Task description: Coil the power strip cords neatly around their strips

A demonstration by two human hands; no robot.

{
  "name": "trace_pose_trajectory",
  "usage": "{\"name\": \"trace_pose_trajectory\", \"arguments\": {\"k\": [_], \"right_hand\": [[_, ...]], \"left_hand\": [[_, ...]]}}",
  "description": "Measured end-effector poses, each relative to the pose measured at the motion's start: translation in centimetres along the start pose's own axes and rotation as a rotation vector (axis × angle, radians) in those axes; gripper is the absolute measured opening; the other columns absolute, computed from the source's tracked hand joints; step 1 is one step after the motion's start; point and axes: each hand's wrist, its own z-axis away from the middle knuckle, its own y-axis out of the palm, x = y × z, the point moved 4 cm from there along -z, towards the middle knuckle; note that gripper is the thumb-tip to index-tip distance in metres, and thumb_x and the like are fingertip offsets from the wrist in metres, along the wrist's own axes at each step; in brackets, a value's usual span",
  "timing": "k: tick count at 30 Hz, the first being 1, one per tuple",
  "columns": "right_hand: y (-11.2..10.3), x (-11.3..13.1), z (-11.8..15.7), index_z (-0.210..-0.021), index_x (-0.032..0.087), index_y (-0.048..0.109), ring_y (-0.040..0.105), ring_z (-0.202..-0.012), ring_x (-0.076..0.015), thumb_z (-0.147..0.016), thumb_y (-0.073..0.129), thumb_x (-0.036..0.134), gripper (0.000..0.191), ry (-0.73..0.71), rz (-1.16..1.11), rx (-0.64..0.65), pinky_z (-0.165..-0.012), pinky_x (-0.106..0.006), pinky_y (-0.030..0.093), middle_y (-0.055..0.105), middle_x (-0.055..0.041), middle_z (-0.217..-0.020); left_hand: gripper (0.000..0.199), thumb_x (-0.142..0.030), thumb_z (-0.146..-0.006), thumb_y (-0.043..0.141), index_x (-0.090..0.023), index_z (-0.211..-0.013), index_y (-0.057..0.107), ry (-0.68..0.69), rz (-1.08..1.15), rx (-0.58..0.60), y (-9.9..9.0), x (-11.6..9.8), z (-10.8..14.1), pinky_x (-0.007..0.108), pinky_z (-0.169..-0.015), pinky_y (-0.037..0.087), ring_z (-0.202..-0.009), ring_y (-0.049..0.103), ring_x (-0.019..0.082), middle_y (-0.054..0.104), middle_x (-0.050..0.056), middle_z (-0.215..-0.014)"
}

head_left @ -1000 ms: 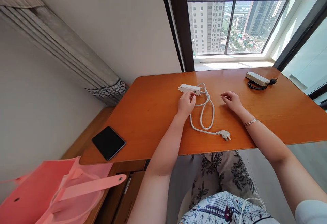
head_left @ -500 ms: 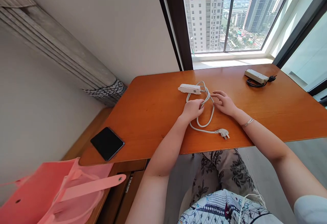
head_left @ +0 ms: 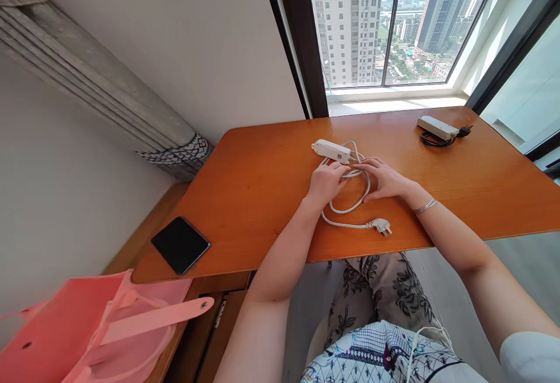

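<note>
A white power strip point(head_left: 331, 150) rests on the brown table, its white cord point(head_left: 349, 210) lying in loose loops to the right and front. My left hand point(head_left: 326, 185) is closed on the cord just in front of the strip; its fingertips are partly hidden. From the right, my right hand point(head_left: 385, 179) reaches over the loops with fingers apart, its fingertips at the cord close to my left hand. Nearer to me, the white plug point(head_left: 380, 226) lies on the table with its prongs pointing right.
At the table's point(head_left: 254, 196) far right sits another power strip point(head_left: 437, 127) with a black cord and plug. A black phone or tablet point(head_left: 181, 245) lies near the left edge. Below it on the left is a pink bag point(head_left: 83, 324). A window point(head_left: 394, 39) stands behind the table.
My right hand has moved left and over the loops, toward my left hand. The strip has turned slightly and shifted right, and the upper cord loops have changed shape.
</note>
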Motion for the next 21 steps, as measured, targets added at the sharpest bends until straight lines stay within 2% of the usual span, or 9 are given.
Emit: {"name": "trace_pose_trajectory", "arguments": {"k": [4,8,13,17,19,21], "right_hand": [[0.3,-0.3,-0.2,-0.14,0.024,0.06,0.055,-0.127,-0.0386,-0.064,0.087,0.068,0.091,0.035,0.071,-0.008,-0.11,-0.059,0.048,0.064,-0.0161,-0.131],[0.7,-0.6,-0.5,-0.121,0.022,0.068,0.059,-0.116,-0.0383,-0.069,0.084,0.067,0.07,0.086,0.174,-0.034,-0.101,-0.056,0.051,0.07,-0.0161,-0.117],[1.1,-0.8,-0.7,-0.1,0.023,0.071,0.061,-0.105,-0.034,-0.081,0.077,0.062,0.044,0.136,0.276,-0.06,-0.092,-0.047,0.05,0.075,-0.0129,-0.1],[0.7,-1.0,-0.8,-0.083,0.024,0.069,0.062,-0.098,-0.0314,-0.09,0.068,0.05,0.028,0.245,0.313,-0.116,-0.092,-0.045,0.046,0.074,-0.0103,-0.085],[0.4,-1.0,-0.8,-0.082,0.023,0.07,0.064,-0.095,-0.0311,-0.091,0.065,0.045,0.024,0.307,0.302,-0.151,-0.092,-0.045,0.045,0.074,-0.0104,-0.082],[0.2,-1.0,-0.7,-0.098,0.021,0.072,0.066,-0.094,-0.0309,-0.091,0.064,0.038,0.02,0.341,0.267,-0.178,-0.094,-0.045,0.045,0.075,-0.0105,-0.084]], "left_hand": [[0.016,-0.032,-0.087,0.075,-0.026,-0.101,0.078,-0.045,0.047,-0.01,-0.2,-0.1,-0.1,0.037,-0.085,0.05,-0.095,0.071,0.026,0.076,0.008,-0.102],[0.019,-0.037,-0.084,0.078,-0.025,-0.098,0.078,-0.045,0.099,0.0,0.0,-0.3,0.0,0.035,-0.083,0.05,-0.09,0.071,0.025,0.076,0.007,-0.099],[0.023,-0.041,-0.084,0.074,-0.024,-0.1,0.077,0.024,0.162,0.02,-0.1,-1.0,0.2,0.033,-0.08,0.05,-0.084,0.069,0.022,0.074,0.006,-0.092],[0.027,-0.033,-0.085,0.067,-0.023,-0.109,0.075,0.107,0.209,0.082,-0.4,-2.0,0.5,0.033,-0.077,0.05,-0.076,0.065,0.02,0.071,0.005,-0.092],[0.034,-0.027,-0.082,0.065,-0.023,-0.114,0.075,0.154,0.181,0.115,-0.4,-2.4,0.7,0.034,-0.079,0.051,-0.079,0.065,0.021,0.07,0.006,-0.097],[0.037,-0.021,-0.08,0.064,-0.023,-0.115,0.074,0.172,0.125,0.123,-0.2,-2.5,0.7,0.036,-0.082,0.051,-0.084,0.066,0.023,0.07,0.007,-0.099]]}}
